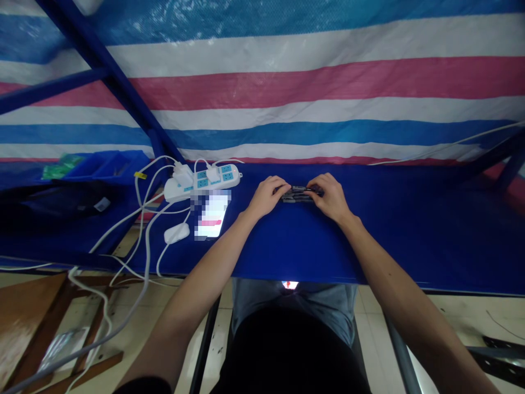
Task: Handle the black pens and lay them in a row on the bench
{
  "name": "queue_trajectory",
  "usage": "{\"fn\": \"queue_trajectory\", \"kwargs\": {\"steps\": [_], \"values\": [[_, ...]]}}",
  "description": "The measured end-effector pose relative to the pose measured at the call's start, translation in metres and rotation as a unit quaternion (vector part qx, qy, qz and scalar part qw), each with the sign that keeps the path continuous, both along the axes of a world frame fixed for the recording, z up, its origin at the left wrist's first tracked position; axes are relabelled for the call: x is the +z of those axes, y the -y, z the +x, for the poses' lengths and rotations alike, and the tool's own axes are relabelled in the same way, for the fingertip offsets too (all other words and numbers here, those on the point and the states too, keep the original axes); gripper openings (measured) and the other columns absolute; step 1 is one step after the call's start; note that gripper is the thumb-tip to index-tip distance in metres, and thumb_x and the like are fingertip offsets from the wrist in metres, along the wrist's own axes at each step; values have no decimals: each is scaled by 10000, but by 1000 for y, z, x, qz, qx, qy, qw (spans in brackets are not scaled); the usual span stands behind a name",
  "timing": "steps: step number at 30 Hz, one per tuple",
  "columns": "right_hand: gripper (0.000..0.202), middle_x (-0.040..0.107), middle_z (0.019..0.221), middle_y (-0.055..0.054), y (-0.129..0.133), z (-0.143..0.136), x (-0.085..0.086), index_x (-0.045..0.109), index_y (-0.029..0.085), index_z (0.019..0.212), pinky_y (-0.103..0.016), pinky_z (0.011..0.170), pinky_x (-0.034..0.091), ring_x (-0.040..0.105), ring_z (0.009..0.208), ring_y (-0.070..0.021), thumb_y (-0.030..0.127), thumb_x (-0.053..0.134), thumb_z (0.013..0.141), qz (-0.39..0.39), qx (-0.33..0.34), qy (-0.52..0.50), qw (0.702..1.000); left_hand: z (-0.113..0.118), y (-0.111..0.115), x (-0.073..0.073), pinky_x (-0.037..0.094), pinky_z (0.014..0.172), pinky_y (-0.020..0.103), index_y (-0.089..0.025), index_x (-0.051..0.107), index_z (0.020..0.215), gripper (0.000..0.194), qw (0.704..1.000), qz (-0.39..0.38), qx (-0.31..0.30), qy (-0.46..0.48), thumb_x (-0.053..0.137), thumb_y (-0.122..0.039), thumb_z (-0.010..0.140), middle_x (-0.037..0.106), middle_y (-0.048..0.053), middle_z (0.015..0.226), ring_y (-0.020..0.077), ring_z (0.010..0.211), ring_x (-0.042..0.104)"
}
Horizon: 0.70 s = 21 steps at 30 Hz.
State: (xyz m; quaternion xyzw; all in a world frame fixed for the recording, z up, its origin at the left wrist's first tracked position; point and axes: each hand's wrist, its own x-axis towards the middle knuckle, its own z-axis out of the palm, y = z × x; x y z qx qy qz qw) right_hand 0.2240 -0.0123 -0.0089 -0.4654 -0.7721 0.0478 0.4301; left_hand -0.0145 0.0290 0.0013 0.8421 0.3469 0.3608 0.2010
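Note:
Several slim black pens (298, 198) lie side by side on the blue table (287, 246), in front of my body. My left hand (268, 194) is closed at their left ends, its thumb and fingers bent together against them. At the right ends my right hand (329, 196) pinches a dark pen between thumb and fingers. The fingers partly cover the pen ends, so how many pens each hand grips is hard to make out.
To the left lie a white power strip (225, 175) with plugs, a lit phone (211, 216), a white mouse-shaped device (176, 233) and tangled white cables (148, 246). Blue bins (106, 164) and a dark bag (61, 205) sit farther left. A striped sheet (307, 87) hangs behind.

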Motion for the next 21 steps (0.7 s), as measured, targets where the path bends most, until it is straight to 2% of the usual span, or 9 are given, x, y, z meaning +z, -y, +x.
{"fn": "queue_trajectory", "kwargs": {"steps": [4,11,15,21], "values": [[33,688,867,-60,0,0,1,677,240,882,-416,769,476,566,865,-259,261,696,899,-2,1,2,1000,0,-1,0,503,914,391,-209,743,874,245,1000,5,-4,-6,591,-322,1030,736,41,964,201,941,650],[125,752,911,-74,-1,3,-2,756,248,932,-458,791,495,581,880,-277,325,659,949,-31,23,18,999,-1,-3,-4,542,800,337,-214,753,959,76,1000,-9,2,28,695,-262,960,723,57,1046,193,960,658],[137,760,905,-78,-1,3,-2,767,249,933,-457,786,501,591,891,-284,322,654,954,-31,23,14,999,0,-1,-2,531,748,311,-220,761,1009,110,999,-15,6,34,709,-302,956,718,62,1063,187,946,658],[44,722,888,-59,0,1,0,699,235,883,-422,759,473,559,849,-258,273,713,900,-6,4,8,1000,1,0,-1,497,880,380,-208,762,938,235,1000,-1,-4,-21,595,-344,1031,746,47,994,203,948,647]]}}
